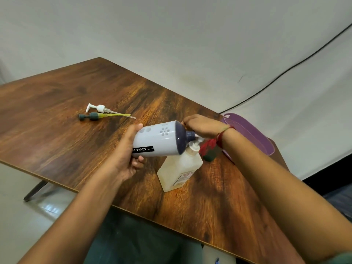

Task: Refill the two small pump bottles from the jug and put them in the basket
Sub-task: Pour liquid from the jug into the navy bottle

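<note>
My left hand grips the base of a pale lavender jug with a dark purple top, tipped on its side above the table. My right hand curls over the jug's neck and spout. The spout sits right over the white neck of a translucent yellowish small bottle standing upright with its pump off. A dark green small bottle stands just behind it, mostly hidden under my right wrist and a red thread tassel. The purple basket stands at the table's right edge, beyond my right hand.
Two removed pump heads lie side by side at the far left of the wooden table: a white one and a grey one with a yellow tube. A black cable runs along the wall behind the basket.
</note>
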